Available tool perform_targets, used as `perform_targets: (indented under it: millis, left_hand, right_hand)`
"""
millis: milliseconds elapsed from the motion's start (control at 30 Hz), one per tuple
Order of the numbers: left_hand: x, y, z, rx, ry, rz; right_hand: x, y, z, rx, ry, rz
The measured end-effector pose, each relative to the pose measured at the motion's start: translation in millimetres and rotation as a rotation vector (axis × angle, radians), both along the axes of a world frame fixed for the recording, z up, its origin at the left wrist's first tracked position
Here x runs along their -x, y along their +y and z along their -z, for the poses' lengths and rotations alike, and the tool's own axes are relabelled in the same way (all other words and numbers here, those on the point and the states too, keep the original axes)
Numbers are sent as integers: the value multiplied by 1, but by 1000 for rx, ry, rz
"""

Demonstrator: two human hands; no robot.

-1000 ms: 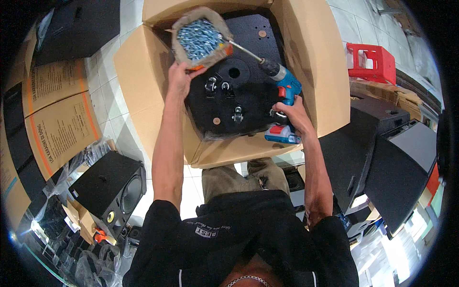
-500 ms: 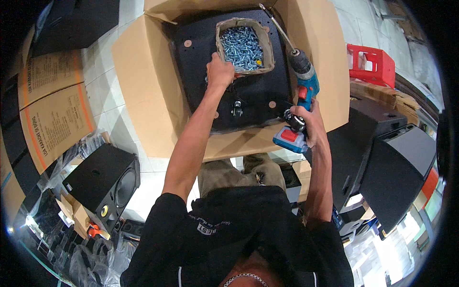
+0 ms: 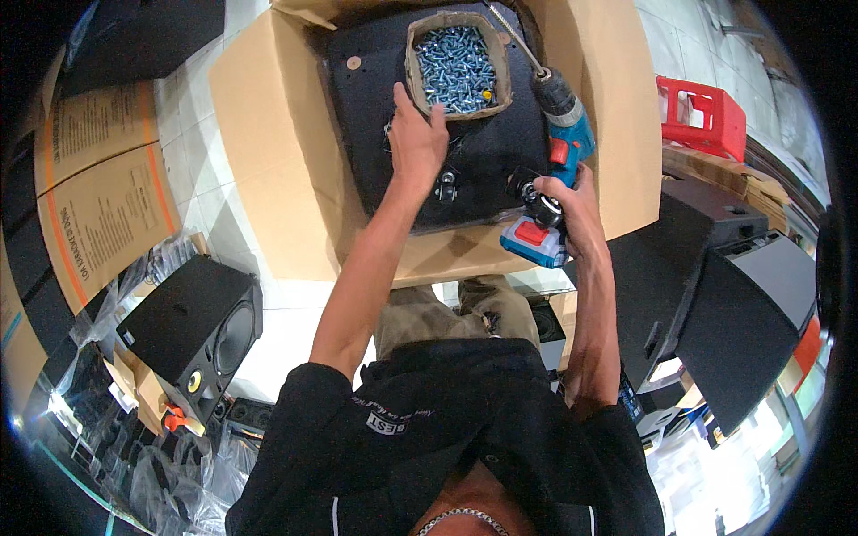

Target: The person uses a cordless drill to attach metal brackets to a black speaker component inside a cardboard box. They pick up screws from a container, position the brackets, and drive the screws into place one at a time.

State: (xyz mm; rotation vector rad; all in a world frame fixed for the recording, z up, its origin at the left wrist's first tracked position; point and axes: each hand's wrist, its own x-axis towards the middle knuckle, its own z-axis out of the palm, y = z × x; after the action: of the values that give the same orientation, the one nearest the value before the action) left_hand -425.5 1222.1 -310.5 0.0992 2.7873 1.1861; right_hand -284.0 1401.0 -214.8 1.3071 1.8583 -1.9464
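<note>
My left hand [image 3: 418, 141] is open, fingers apart, at the near left corner of a small cardboard box [image 3: 506, 85] full of silver screws [image 3: 454, 67]. A yellow piece [image 3: 487, 95] lies among the screws. In my right hand [image 3: 583, 214] is a blue and black cordless drill [image 3: 572, 134] with a long bit pointing away from me. A black caster wheel [image 3: 545, 207] is held against the drill by the same hand, above its battery [image 3: 534, 239]. Under the screw box is a black panel [image 3: 371, 107], with another caster [image 3: 447, 188] on it near my left wrist.
A large open carton [image 3: 277, 161] surrounds the panel, its flaps spread outward. A red plastic stool [image 3: 702, 116] stands at the right. Black speaker cabinets are at the left [image 3: 192, 313] and right [image 3: 733, 330]. Printed cardboard boxes [image 3: 112, 214] sit at the far left.
My left hand has let go of the screw box's edge and its fingers have opened. The drill and caster stay in my right hand, tilted slightly more. The whole view has shifted a little.
</note>
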Motion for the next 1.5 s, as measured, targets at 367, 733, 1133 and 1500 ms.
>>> perform_targets:
  millis: [367, 733, 1133, 1500]
  left_hand:
    - [-97, -51, -22, -89, -353, 166]
    - [-93, -58, -65, -671, -897, 243]
    - [-108, -46, -72, -982, -799, 70]
    - [-76, -24, -26, -677, -883, 171]
  right_hand:
    - [-25, -14, -13, 82, 40, 34]
    - [-38, -23, -23, 83, 8, 45]
    - [-30, -44, -10, -88, 49, 160]
    - [-58, 34, -38, -155, 477, 347]
